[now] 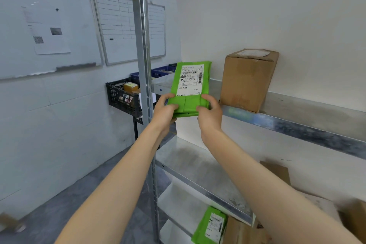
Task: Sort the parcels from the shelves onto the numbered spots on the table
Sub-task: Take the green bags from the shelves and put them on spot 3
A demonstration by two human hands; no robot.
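Holding the green parcel [189, 85] upright by its lower corners, the left hand [164, 111] and right hand [210, 114] are both clenched on it, fingers [206, 98] curled over its front. It is held before the upper shelf's [297, 122] left end, with the cardboard box [247, 81] just beside it at 3 o'clock. The label should be read first; the parcel is then best drawn toward 6 o'clock without the box being brushed. No table is seen.
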